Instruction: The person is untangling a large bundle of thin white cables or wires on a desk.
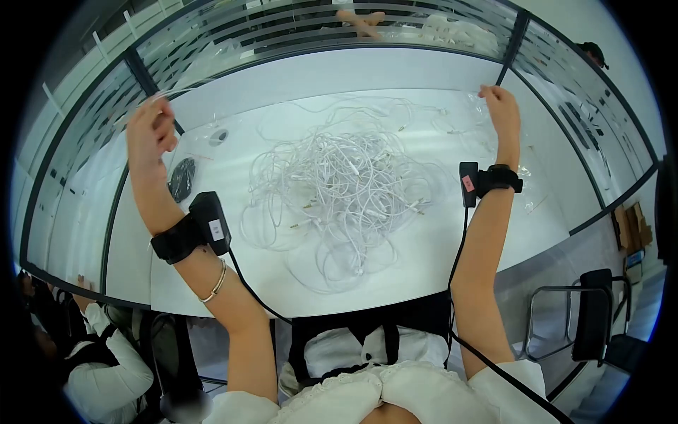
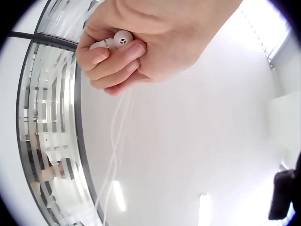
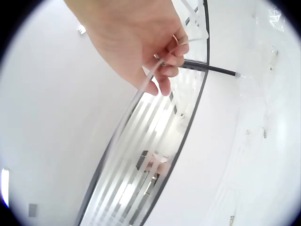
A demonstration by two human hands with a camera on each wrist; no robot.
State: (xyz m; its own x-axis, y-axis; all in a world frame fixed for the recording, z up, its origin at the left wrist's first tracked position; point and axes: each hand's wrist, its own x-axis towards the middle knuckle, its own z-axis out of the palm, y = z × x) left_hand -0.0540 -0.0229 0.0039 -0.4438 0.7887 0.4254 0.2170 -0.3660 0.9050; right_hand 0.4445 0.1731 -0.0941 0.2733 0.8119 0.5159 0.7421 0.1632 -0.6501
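My left hand [image 1: 150, 133] is raised at the far left, over the desk's side. Its curled fingers grip white earphones, with the round earbuds [image 2: 123, 37] showing between palm and fingers in the left wrist view. Two thin white wires [image 2: 113, 157] hang down from that fist. On the opposite side, my right hand [image 1: 502, 112] is held up near the back right corner. Thumb and fingers there pinch a white cable [image 3: 123, 120], which runs off past the hand in the right wrist view. A big tangle of white earphone cables [image 1: 364, 169] lies between my arms.
The white desk [image 1: 268, 290] is bordered by a dark-framed glass partition [image 1: 325, 32]. A dark plastic-wrapped item [image 1: 183, 179] lies at the left, with clear plastic scraps near both sides. A black chair [image 1: 593, 318] stands at the right; a seated person [image 1: 113, 367] is lower left.
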